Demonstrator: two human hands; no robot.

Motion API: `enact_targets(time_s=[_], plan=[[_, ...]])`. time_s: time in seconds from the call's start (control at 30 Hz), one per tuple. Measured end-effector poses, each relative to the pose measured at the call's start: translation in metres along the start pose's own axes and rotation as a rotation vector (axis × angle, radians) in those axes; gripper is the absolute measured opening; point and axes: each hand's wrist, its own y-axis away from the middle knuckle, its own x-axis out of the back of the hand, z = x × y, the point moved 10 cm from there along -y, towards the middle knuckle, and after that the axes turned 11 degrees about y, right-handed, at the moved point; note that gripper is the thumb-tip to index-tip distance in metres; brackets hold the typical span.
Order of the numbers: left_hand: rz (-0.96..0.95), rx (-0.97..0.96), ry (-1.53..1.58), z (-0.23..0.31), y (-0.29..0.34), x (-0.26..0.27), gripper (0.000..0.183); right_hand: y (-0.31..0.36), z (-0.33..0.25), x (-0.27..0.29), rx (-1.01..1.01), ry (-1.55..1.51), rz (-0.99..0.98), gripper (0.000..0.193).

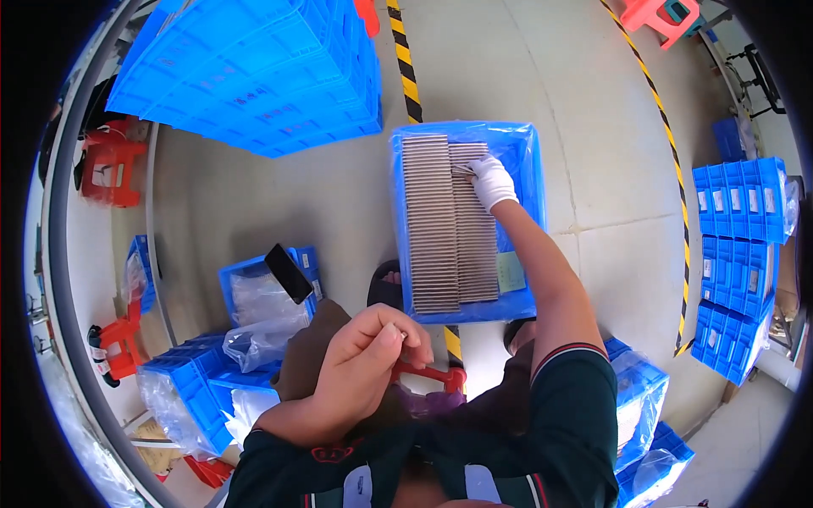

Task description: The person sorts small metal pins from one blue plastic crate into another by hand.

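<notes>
In front of me stands a blue bin [540, 220] lined with clear plastic. Inside it, thin flat grey-brown pieces [430, 224] are packed in two long rows. My right hand [492, 181], in a white glove, reaches over the far part of the right row. Its fingers are closed on a few flat pieces [463, 169] that lie askew there; the glove partly hides them. Bare and curled above my lap, my left hand [368, 351] has thumb and fingers pinched together. Whatever small thing may be between them cannot be made out. A pale green slip [510, 271] lies beside the right row.
Tall stacked blue crates [254, 85] stand at the far left. More blue crates [735, 271] are piled at the right. A black phone [289, 273] rests on a plastic-wrapped crate by my left knee. Red stools [113, 165] line the left side; yellow-black tape [405, 63] marks the floor.
</notes>
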Motion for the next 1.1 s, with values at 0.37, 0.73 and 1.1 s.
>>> enact_targets(time_s=[0.37, 0.73, 1.1], plan=[[0.055, -0.017, -0.006, 0.002, 0.003, 0.006, 0.027, 0.002, -0.009, 0.012, -0.045, 0.123, 0.118, 0.013], [-0.025, 0.015, 0.043, 0.001, 0.007, 0.006, 0.018, -0.005, -0.016, 0.019, 0.009, 0.382, 0.139, 0.009], [-0.02, 0.015, 0.021, 0.002, 0.007, 0.009, 0.018, -0.024, 0.009, 0.017, -0.02, 0.432, 0.015, 0.015]])
